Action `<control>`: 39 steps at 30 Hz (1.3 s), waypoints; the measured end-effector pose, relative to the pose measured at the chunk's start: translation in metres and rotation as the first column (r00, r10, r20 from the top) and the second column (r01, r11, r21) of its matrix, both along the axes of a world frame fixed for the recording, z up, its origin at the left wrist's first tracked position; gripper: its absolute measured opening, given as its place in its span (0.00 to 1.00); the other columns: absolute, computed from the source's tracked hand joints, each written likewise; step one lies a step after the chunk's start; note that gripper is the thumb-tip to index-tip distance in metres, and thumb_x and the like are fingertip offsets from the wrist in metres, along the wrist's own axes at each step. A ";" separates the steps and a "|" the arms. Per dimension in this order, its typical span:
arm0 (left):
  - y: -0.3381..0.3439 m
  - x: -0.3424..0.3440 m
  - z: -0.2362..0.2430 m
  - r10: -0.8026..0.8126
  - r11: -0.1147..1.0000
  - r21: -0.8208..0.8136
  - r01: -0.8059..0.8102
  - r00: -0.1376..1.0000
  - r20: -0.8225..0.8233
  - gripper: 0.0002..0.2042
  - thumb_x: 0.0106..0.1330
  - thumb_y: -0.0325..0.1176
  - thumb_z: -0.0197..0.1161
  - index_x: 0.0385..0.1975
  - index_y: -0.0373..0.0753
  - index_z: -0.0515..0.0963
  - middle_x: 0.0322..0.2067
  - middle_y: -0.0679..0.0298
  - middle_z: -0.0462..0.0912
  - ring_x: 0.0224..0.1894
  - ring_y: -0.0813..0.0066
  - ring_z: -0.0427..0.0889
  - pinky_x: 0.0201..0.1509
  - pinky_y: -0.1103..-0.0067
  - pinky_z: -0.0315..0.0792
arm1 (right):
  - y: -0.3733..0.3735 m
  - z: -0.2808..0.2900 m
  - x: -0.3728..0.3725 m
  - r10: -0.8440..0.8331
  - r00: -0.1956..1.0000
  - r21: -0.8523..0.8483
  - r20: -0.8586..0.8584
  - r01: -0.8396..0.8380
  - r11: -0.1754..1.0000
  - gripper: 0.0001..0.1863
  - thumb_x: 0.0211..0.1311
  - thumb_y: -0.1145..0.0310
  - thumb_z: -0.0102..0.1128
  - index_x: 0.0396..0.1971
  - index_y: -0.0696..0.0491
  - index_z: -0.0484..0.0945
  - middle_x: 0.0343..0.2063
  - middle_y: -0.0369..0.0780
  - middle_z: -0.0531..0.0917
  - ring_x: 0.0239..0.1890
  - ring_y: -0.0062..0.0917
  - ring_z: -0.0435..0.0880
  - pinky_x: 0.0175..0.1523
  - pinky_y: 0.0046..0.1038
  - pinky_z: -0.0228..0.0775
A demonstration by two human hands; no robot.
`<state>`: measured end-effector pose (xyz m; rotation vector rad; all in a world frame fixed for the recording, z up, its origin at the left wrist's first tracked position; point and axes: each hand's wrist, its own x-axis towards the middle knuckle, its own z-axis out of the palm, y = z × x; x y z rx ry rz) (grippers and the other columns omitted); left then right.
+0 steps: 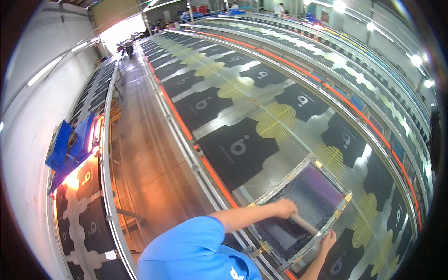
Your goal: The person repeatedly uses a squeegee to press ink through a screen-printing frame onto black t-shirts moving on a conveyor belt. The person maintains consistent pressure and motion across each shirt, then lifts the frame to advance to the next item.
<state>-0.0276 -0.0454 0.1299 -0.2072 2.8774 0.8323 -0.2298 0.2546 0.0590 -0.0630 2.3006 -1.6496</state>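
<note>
A printing screen (344, 202) with a worn, tape-patched frame lies tilted across the long table at the lower right. Dark ink covers its mesh, with a purple patch toward the far corner. My left hand (284, 208) is closed around one end of a wooden squeegee (304, 223) lying across the mesh. At the screen's right edge, beside the squeegee's other end, my right hand (328, 239) has its fingers bent onto the frame. Whether it also touches the squeegee is hard to make out. A black printed fabric panel (228, 151) lies just beyond the screen.
Orange-edged rails (215, 179) border the table, which carries rows of black panels and yellow patches (276, 122). An aisle (149, 154) runs along the left. Beyond it, a blue heater unit (74, 140) glows over another table. A person (279, 9) stands far back.
</note>
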 end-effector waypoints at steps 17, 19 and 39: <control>-0.072 0.191 -0.004 -0.035 0.998 0.046 0.046 0.974 -0.224 0.18 0.48 0.28 0.71 0.42 0.48 0.83 0.44 0.68 0.82 0.51 0.65 0.78 0.50 0.67 0.71 | -0.137 0.006 0.047 -0.072 0.857 0.231 -0.510 0.217 0.949 0.17 0.73 0.60 0.50 0.46 0.57 0.82 0.42 0.46 0.86 0.44 0.41 0.83 0.51 0.38 0.72; -0.119 0.207 -0.009 -0.030 0.999 0.017 0.034 0.981 -0.191 0.17 0.48 0.29 0.72 0.40 0.48 0.84 0.42 0.67 0.82 0.50 0.64 0.79 0.49 0.67 0.73 | -0.189 -0.006 0.069 -0.067 0.849 0.223 -0.525 0.213 0.951 0.18 0.74 0.60 0.50 0.46 0.57 0.82 0.42 0.46 0.86 0.44 0.42 0.84 0.50 0.39 0.72; -0.393 0.307 0.009 0.096 0.988 -0.123 -0.094 0.995 0.010 0.14 0.50 0.32 0.68 0.39 0.51 0.85 0.35 0.64 0.87 0.43 0.63 0.86 0.46 0.65 0.76 | -0.471 -0.005 0.235 -0.184 0.875 0.033 -0.448 0.221 0.975 0.22 0.74 0.55 0.53 0.46 0.62 0.80 0.39 0.47 0.85 0.40 0.36 0.82 0.49 0.35 0.71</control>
